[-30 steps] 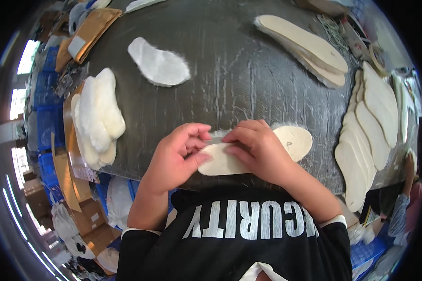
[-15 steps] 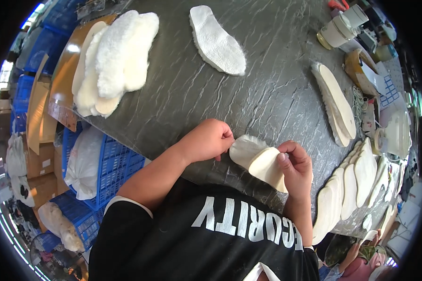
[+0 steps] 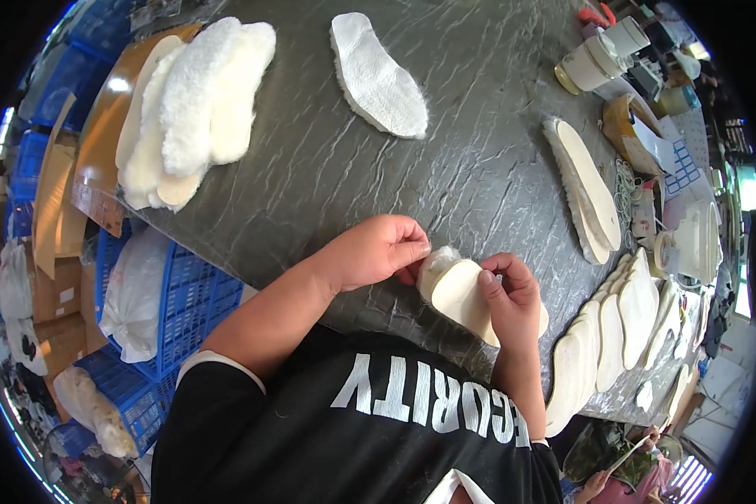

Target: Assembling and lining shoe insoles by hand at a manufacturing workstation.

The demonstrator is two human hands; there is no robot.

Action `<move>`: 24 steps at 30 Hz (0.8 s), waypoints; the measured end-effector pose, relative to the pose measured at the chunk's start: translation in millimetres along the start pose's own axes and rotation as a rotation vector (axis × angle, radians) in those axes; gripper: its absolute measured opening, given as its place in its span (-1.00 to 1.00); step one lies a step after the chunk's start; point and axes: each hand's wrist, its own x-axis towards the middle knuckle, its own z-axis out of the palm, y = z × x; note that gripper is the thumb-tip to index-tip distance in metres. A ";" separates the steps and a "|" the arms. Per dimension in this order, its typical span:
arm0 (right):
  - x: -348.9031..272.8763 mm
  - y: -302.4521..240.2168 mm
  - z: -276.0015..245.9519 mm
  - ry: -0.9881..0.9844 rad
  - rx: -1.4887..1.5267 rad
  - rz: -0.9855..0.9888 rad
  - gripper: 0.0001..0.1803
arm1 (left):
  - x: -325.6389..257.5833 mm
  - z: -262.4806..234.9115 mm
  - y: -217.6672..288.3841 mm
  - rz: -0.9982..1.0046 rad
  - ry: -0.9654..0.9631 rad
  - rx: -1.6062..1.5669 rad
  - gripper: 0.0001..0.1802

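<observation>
A fleece insole (image 3: 439, 257) lies low in front of me at the table's near edge, with a smooth cream sole-shaped piece (image 3: 462, 296) over most of it. My right hand (image 3: 515, 294) grips both layers along their right part, thumb on top; the fingers hide some of them. At the insole's rounded left end, my left hand (image 3: 395, 248) is closed, thumb and fingertips pinching its fluffy edge. Further off lies a single insole (image 3: 380, 80), its pale leather side up and fleece showing round the rim.
Fluffy white insoles (image 3: 214, 92) are piled at the far left. To the right lie a fleece-edged insole (image 3: 586, 185) and an overlapping row of cream soles (image 3: 601, 344). Jars (image 3: 592, 63) stand at the back right. Blue crates (image 3: 193, 302) sit beside the table; another person's hand (image 3: 596, 485) shows lower right.
The cream piece now covers more of the insole, whose left end stuck out further before. My left hand has come onto that end. The whole view has shifted slightly.
</observation>
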 end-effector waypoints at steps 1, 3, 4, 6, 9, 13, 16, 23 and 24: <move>-0.1 0.3 -0.5 0.006 0.015 0.010 -0.93 | 0.3 1.9 -0.7 0.002 -0.001 -0.001 -0.79; -0.5 0.8 -1.1 0.015 0.029 0.020 -0.93 | 0.6 5.7 -2.5 0.008 0.109 -0.069 -0.77; -0.8 1.0 -0.8 0.014 0.045 0.018 -0.93 | 0.0 6.9 -1.2 0.008 0.107 -0.069 -0.77; -1.2 1.5 -1.0 0.014 0.060 0.016 -0.93 | -1.4 9.3 3.0 -0.058 0.140 0.114 -0.75; -1.8 1.6 -1.6 0.025 0.066 0.031 -0.93 | -2.0 10.9 4.4 -0.076 0.137 0.365 -0.74; -2.3 1.7 -1.9 0.023 0.052 0.003 -0.94 | -3.3 9.5 5.5 -0.086 0.139 0.482 -0.73; -2.9 1.0 -1.2 0.013 0.041 0.009 -0.94 | -1.6 8.7 2.5 -0.083 0.117 0.349 -0.76; -3.6 -2.2 -0.2 0.005 0.022 0.006 -0.95 | 0.7 13.0 4.1 -0.012 -0.014 -0.006 -0.79; -3.7 -3.2 0.4 0.006 0.020 0.006 -0.95 | 1.1 13.2 4.0 -0.008 -0.021 -0.015 -0.79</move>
